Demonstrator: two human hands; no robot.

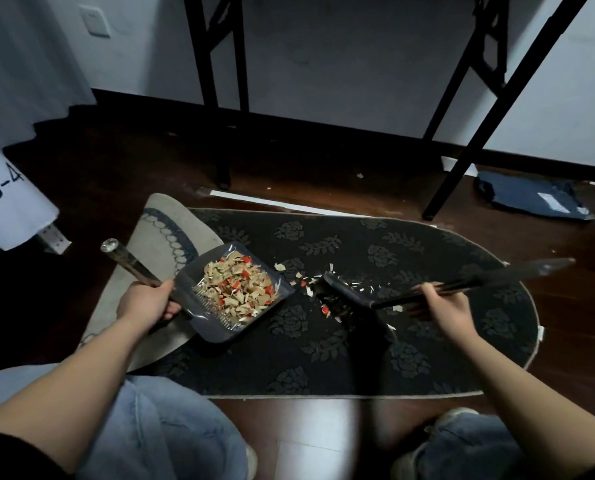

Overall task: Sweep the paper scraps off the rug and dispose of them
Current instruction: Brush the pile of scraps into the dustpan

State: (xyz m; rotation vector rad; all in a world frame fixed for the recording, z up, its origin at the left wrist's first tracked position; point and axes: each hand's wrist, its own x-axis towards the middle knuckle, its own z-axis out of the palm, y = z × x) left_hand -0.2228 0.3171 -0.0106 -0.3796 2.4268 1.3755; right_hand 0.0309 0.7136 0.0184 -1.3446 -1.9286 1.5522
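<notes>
A: Where did the person's hands sit?

B: The left hand (147,304) was curled round the dark handle of a grey plastic dustpan (235,296), whose tray lay on the left part of the dark oval rug with a leaf and flower pattern (375,344). The right hand (440,308) was wrapped about the handle of a dark hand brush (351,295), which ran up and right past the rug's edge.

A: And the scraps?

B: A heap of beige and red paper scraps (240,288) filled the dustpan tray. A smaller scatter of loose scraps (306,280) lay on the rug between the tray's lip and the brush head, some just beside the bristles.

A: Anything round about?

B: A beige mat with a dark ring border (164,233) lay under the rug's left end. Black metal table legs (220,88) stood on the dark wood floor (133,161) behind. A dark blue plastic mailer bag (531,199) lay at right near the wall. The brush was blurred.
</notes>
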